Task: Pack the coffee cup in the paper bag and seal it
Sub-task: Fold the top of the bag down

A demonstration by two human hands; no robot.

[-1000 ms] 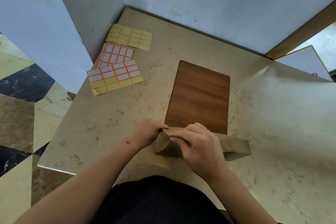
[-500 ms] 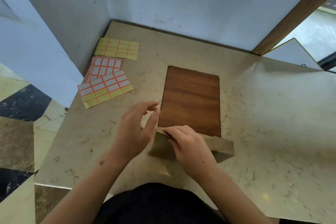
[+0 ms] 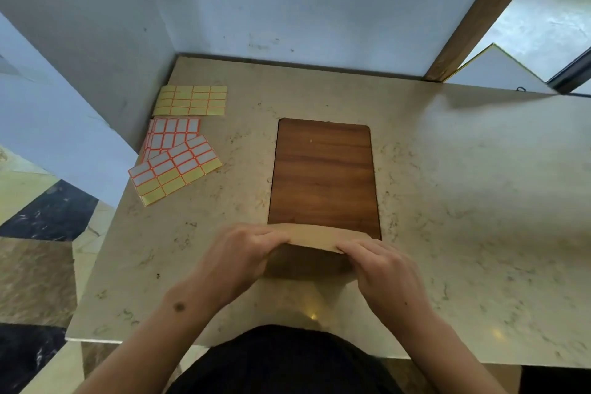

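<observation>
1. Pale blue walls meet in a corner behind our beige marbled surface (image 3: 447, 201).
2. On it, ahead of us, lies a brown wood-grain board (image 3: 323, 176).
3. Our paper bag (image 3: 315, 238) stands at the near edge of that board, its top folded toward us; the cup is not visible.
4. Our left hand (image 3: 238, 254) has its grip closed on the left end of the fold, fingers curled over it.
5. Our right hand (image 3: 383, 269) pinches the right end likewise.
6. Three label sheets (image 3: 176, 166) lie well apart, far left.
</observation>
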